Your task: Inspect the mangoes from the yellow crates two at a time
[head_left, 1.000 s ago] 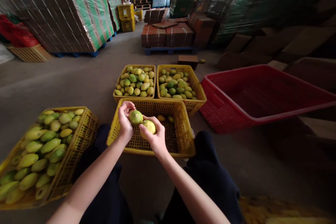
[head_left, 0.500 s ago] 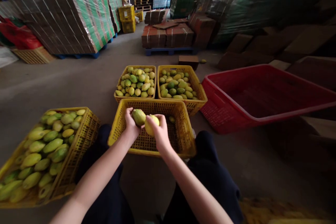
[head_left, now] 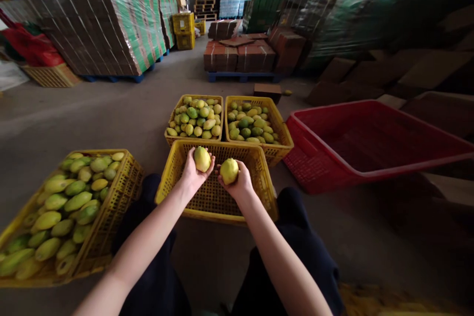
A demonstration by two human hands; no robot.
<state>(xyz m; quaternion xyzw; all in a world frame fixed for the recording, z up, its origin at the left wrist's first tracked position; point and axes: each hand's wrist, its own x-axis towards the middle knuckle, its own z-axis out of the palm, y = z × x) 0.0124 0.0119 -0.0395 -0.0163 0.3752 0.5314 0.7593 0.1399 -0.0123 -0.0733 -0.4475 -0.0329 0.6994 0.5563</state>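
Sorting step, judged: left hand cupping one mango, right hand gripping another mango, both above the near yellow crate, toward its far edge; next, probably choosing a crate for each.

left hand: bare, no glove, ring or watch in view | right hand: bare, likewise unadorned | forearms: uncovered as far as the frame's lower edge, no sleeve visible | legs: dark navy trousers, loose plain cloth with soft folds at the knees | footwear: not in view
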